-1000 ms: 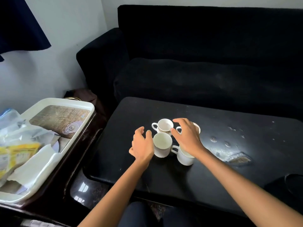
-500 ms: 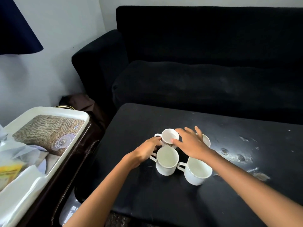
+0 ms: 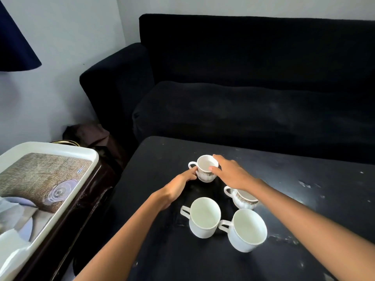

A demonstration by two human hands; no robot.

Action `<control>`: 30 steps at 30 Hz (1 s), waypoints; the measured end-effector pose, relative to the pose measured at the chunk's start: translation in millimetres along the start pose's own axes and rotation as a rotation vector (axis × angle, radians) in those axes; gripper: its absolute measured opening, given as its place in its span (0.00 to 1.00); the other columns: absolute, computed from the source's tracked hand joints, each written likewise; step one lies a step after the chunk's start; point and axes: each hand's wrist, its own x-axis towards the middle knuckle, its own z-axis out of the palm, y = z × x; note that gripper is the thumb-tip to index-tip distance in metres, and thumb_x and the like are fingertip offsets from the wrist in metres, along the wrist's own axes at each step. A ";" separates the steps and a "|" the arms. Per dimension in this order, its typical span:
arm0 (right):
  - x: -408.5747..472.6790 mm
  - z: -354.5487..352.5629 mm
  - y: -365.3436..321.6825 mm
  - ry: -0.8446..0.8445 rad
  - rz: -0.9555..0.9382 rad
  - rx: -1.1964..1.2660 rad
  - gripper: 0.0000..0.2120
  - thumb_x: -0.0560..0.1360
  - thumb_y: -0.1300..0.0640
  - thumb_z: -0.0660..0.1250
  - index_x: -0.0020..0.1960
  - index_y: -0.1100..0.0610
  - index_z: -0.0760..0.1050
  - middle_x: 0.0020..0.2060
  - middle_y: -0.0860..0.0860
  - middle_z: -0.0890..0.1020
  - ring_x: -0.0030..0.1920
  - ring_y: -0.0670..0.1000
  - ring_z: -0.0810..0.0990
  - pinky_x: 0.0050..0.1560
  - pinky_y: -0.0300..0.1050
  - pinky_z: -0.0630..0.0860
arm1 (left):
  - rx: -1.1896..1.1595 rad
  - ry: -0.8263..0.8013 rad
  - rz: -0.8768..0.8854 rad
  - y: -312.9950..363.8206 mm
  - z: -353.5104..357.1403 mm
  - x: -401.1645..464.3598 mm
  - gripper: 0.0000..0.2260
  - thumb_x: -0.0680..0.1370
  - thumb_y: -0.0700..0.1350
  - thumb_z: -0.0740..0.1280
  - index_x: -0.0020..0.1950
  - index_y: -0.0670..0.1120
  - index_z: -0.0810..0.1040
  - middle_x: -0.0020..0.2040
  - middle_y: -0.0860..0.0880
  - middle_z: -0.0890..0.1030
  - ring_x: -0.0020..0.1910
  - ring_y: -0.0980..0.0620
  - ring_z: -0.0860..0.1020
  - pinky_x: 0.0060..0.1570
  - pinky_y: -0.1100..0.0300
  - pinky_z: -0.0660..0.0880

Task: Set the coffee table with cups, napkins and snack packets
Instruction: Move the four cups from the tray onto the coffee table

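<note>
Several white cups stand together on the black coffee table (image 3: 154,159). Two plain ones (image 3: 205,217) (image 3: 248,230) are nearest me, and a patterned cup (image 3: 244,199) sits behind them under my right wrist. My right hand (image 3: 229,173) grips the farthest patterned cup (image 3: 205,169), thumb on its near side and fingers over its rim. My left hand (image 3: 178,187) reaches in from the left, and its straight fingertips touch that cup just below the handle. White napkins (image 3: 10,250) lie in the tray's near end.
A white tray (image 3: 60,147) with a printed liner sits on a dark brown side table (image 3: 87,201) to the left. A black sofa (image 3: 243,110) runs along the table's far edge. A brown bag (image 3: 91,134) lies on the floor between them.
Both hands left the near cups and reached forward to the far patterned cup. My right hand closed round it, my left fingertips came to its handle, and the view moved closer.
</note>
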 end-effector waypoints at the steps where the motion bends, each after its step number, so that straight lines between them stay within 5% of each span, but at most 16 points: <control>1: 5.8 -0.5 2.3 -0.008 0.015 0.057 0.25 0.80 0.48 0.57 0.74 0.54 0.57 0.64 0.57 0.75 0.63 0.59 0.73 0.59 0.51 0.69 | -0.006 0.003 0.011 1.9 0.1 3.7 0.22 0.81 0.44 0.50 0.76 0.55 0.60 0.75 0.55 0.63 0.71 0.57 0.62 0.67 0.61 0.55; 4: 22.3 -0.8 9.8 0.002 0.044 0.204 0.22 0.79 0.49 0.59 0.71 0.52 0.62 0.61 0.54 0.77 0.57 0.54 0.75 0.54 0.45 0.70 | -0.030 0.028 0.029 6.1 1.5 17.1 0.22 0.81 0.42 0.51 0.75 0.54 0.62 0.73 0.54 0.65 0.66 0.58 0.65 0.64 0.62 0.57; 7: 34.4 -0.3 15.4 0.028 0.086 0.300 0.20 0.78 0.47 0.61 0.68 0.49 0.65 0.55 0.50 0.77 0.53 0.51 0.74 0.49 0.41 0.65 | -0.001 0.076 0.006 5.4 0.6 31.9 0.23 0.81 0.44 0.51 0.76 0.55 0.59 0.77 0.53 0.60 0.76 0.51 0.56 0.75 0.51 0.48; 14: 51.8 -1.6 18.2 -0.004 0.110 0.368 0.26 0.79 0.46 0.58 0.74 0.50 0.56 0.68 0.53 0.71 0.66 0.54 0.70 0.64 0.48 0.67 | 0.080 0.104 -0.053 8.2 0.1 54.3 0.26 0.80 0.47 0.51 0.77 0.59 0.50 0.79 0.53 0.50 0.78 0.46 0.40 0.75 0.43 0.41; 25: 56.3 -2.7 18.0 -0.067 0.125 0.415 0.28 0.81 0.48 0.55 0.77 0.49 0.47 0.76 0.53 0.58 0.74 0.55 0.59 0.72 0.51 0.58 | 0.091 0.096 -0.093 13.2 2.1 53.0 0.26 0.80 0.50 0.51 0.77 0.62 0.49 0.79 0.51 0.49 0.78 0.46 0.39 0.74 0.41 0.39; 30: 46.9 -3.2 18.8 -0.011 0.210 0.647 0.36 0.78 0.40 0.56 0.76 0.45 0.37 0.77 0.54 0.54 0.75 0.53 0.57 0.73 0.51 0.57 | 0.012 0.124 -0.104 12.6 3.1 47.5 0.26 0.80 0.48 0.52 0.78 0.57 0.51 0.79 0.52 0.51 0.78 0.48 0.45 0.76 0.46 0.44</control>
